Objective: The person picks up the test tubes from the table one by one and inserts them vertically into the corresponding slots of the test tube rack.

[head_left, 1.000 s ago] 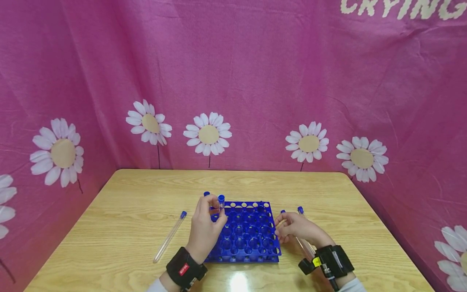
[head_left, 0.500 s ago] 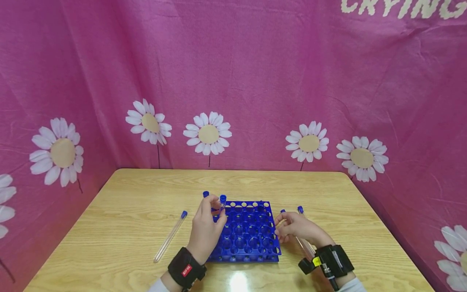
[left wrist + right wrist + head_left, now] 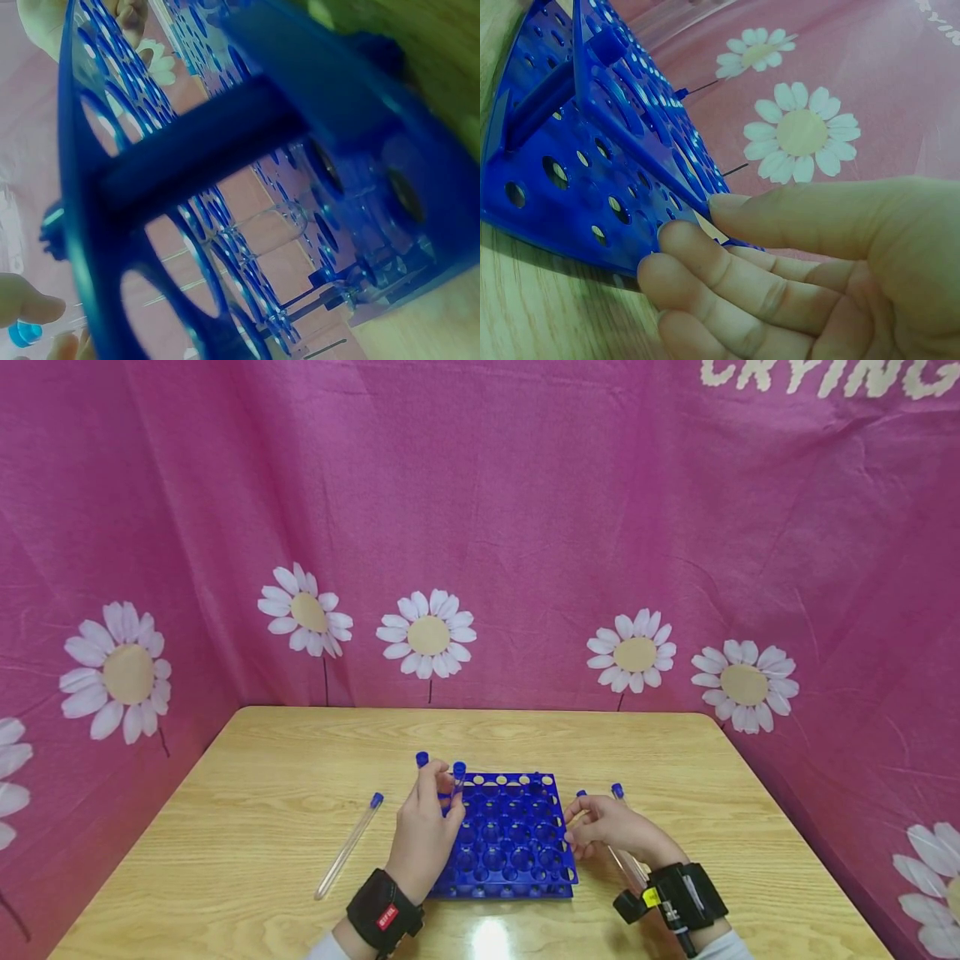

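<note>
A clear test tube with a blue cap (image 3: 459,768) is pinched by my left hand (image 3: 422,835) over the left part of the blue test tube rack (image 3: 517,835). In the left wrist view, a tube's rounded bottom (image 3: 281,229) hangs between the rack's two plates. Behind my left fingers rises another blue-capped tube (image 3: 422,758); its lower part is hidden. On the rack's right edge, my right hand (image 3: 615,829) grips the upper plate between thumb and fingers, as the right wrist view shows.
One capped tube (image 3: 348,847) lies on the wooden table (image 3: 225,860) left of the rack. Two more capped tubes lie to the right, partly under my right hand; one shows its blue cap (image 3: 617,790). A pink curtain (image 3: 510,527) with daisies surrounds the table.
My left hand and the pinched tube's cap have shifted slightly to the right. The right hand and the rack stay where they were.
</note>
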`<state>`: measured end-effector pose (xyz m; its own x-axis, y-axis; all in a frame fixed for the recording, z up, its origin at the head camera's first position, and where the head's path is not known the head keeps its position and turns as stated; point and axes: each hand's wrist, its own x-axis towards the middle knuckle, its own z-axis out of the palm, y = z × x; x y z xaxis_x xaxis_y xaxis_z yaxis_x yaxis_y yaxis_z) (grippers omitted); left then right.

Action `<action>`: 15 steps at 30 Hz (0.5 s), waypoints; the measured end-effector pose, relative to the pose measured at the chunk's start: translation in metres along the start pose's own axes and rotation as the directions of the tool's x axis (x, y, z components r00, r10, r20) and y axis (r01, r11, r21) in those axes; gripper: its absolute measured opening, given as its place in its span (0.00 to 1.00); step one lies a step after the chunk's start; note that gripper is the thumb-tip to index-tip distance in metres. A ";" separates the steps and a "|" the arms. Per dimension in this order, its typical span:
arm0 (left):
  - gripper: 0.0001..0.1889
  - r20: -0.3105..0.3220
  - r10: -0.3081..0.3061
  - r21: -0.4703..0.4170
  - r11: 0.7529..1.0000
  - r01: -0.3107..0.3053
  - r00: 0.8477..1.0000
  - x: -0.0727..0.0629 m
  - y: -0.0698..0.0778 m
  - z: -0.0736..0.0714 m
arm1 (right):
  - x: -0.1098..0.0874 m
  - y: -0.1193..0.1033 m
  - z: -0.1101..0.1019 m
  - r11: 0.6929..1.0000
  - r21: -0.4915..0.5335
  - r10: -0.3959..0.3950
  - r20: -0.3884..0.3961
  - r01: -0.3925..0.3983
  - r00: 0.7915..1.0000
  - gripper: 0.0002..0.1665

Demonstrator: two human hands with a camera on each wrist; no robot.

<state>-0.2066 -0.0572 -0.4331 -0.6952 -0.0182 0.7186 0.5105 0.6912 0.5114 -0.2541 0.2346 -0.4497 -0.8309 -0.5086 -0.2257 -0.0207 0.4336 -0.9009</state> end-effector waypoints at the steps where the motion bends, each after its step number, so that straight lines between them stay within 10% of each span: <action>1: 0.24 0.000 0.001 0.004 1.000 -0.001 1.000 0.000 0.000 0.000 | 0.000 0.000 0.000 1.000 0.001 -0.001 0.001 0.001 1.000 0.19; 15: 0.22 0.044 -0.010 0.109 0.994 0.005 0.999 0.000 0.001 -0.002 | 0.001 0.002 0.000 1.000 0.002 -0.009 0.008 0.009 1.000 0.19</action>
<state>-0.2052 -0.0579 -0.4312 -0.7216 0.0066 0.6923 0.4486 0.7660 0.4603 -0.2551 0.2349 -0.4513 -0.8262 -0.5183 -0.2208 -0.0267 0.4276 -0.9036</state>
